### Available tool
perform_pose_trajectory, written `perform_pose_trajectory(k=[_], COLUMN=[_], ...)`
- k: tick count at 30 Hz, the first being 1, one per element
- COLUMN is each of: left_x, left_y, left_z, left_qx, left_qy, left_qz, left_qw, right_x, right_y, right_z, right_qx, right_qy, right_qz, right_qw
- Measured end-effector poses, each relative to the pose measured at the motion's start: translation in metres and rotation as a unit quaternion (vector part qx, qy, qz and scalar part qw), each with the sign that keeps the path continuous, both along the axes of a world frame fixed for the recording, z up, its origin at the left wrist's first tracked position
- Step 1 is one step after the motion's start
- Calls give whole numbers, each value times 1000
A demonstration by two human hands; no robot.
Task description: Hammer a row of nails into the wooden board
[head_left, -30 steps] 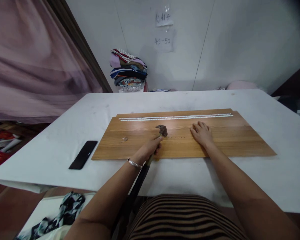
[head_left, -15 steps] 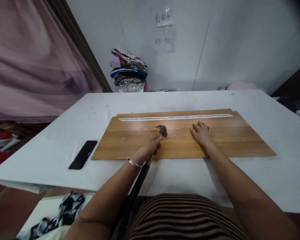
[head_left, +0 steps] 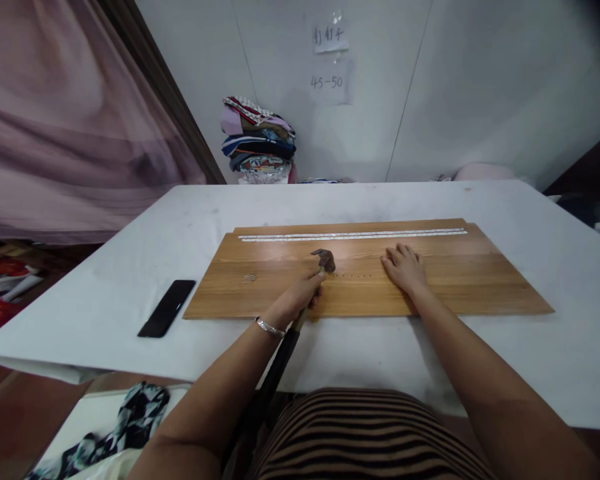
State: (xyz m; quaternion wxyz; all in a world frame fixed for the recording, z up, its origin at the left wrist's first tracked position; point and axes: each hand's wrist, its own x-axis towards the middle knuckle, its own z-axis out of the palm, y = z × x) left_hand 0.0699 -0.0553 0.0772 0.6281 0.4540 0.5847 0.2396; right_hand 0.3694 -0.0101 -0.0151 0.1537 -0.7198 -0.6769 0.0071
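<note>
My left hand point(head_left: 300, 295) is closed around the handle of a claw hammer point(head_left: 325, 259), close below its rusty head. The hammer head rests at or just over the wooden board point(head_left: 470, 287), and its dark grip runs back beneath my left forearm. A short row of nails point(head_left: 357, 275) stands in the board, to the right of the head. My right hand point(head_left: 405, 269) lies on the board past the row's right end, fingers spread and holding nothing. A small heap of loose nails point(head_left: 250, 278) sits on the board's left part.
Two white measuring strips point(head_left: 355, 235) run along the board's far side. A black phone point(head_left: 167, 309) lies left of the board on the white table point(head_left: 130, 253). Folded clothes point(head_left: 259, 140) are stacked behind the table by the wall. Patterned cloth point(head_left: 140, 413) lies below at the left.
Both hands and the hammer keep their places on the board. Only a very slight shift of the whole view shows.
</note>
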Motion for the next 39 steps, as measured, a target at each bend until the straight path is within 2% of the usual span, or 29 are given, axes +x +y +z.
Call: perform_pose_trajectory(k=[11,16,19,22,24,26,29,32,33,35,39], left_x=[1,1,3,7,14,24,41,55,58,62,67], left_y=[-1,7,15,25,32,38,39,32,27,18,-1], left_z=[5,16,25,34,40,45,49,47,45,41,27], left_qx=[-6,4,16,46,67,82,97,131,141,150,167], left_qy=[-8,-47,-77,-111,-132,-159,-205,-201,-185,-158,-140], left_qz=[10,36,70,100,121,148,178,172,157,119,64], left_qw=[1000,998,994,988,982,973,958,955,960,969,974], right_x=[-2,3,2,-15,-37,-63,-96,-113,-114,-114,-107], right_y=[0,1,-1,-10,-21,-35,-53,-64,-65,-66,-67], right_z=[1,0,2,16,33,54,81,93,95,96,93], right_qx=[4,62,100,86,46,-25,-119,-169,-176,-181,-180], right_qy=[26,141,269,397,473,534,611,678,688,691,662], right_qz=[1,-7,-17,-8,40,100,183,178,167,149,133], right_qw=[1000,988,958,914,879,839,761,693,684,683,715])
